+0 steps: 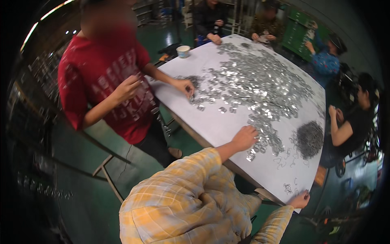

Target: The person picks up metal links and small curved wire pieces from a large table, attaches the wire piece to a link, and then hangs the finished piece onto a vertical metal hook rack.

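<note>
My left hand (245, 138) reaches over the table's near side, its fingers spread at the edge of a spread of small shiny metal pieces (266, 132), flat and frame-like. Whether a piece is between the fingertips is hard to see. At the table's near right corner my right hand (300, 200) is closed, fingertips pinched; what they hold is too small to make out. Beside it lie a small tangle of thin dark wire pieces (287, 188) and a few loose bent wires (296, 191). A dense heap of dark wire pieces (309, 139) sits farther up the right side.
The white-topped table (211, 126) carries a wide spread of metal pieces (260, 77). A person in a red shirt (109, 81) stands at left, handling pieces beside a dark heap (194, 81). A white tub (183, 51) stands at the far left edge. Several other people work around the table.
</note>
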Action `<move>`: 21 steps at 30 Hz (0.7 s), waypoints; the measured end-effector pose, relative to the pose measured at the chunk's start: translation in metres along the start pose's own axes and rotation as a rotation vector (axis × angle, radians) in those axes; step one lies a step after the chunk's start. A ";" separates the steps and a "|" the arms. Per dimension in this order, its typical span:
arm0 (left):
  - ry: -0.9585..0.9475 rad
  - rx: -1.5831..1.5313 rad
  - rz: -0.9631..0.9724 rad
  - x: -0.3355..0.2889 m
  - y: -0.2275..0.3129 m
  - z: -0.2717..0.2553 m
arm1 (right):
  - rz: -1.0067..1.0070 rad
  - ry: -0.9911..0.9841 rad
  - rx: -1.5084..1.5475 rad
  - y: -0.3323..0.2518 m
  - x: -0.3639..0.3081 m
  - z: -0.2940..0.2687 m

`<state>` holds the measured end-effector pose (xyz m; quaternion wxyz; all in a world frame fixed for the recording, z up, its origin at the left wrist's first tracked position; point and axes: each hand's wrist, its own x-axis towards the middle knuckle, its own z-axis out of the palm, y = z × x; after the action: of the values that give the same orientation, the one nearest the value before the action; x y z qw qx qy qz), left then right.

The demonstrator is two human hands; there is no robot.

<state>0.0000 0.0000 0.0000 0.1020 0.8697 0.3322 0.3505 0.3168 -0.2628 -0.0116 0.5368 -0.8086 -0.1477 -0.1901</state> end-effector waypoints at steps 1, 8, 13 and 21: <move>-0.047 -0.017 -0.002 0.001 0.004 0.003 | -0.014 0.011 -0.030 -0.001 0.010 -0.001; -0.127 0.051 0.027 -0.023 -0.006 -0.012 | -0.028 0.061 -0.171 -0.008 -0.019 0.004; -0.170 -0.004 0.018 -0.017 0.008 0.002 | -0.048 0.102 -0.184 0.047 0.022 0.006; -0.311 0.056 -0.071 -0.026 0.009 -0.014 | -0.016 0.124 -0.304 0.027 0.017 0.013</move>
<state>-0.0190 -0.0242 0.0001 0.1401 0.9037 0.3525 0.1986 0.3459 -0.2606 -0.0298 0.4147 -0.8662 -0.0900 -0.2640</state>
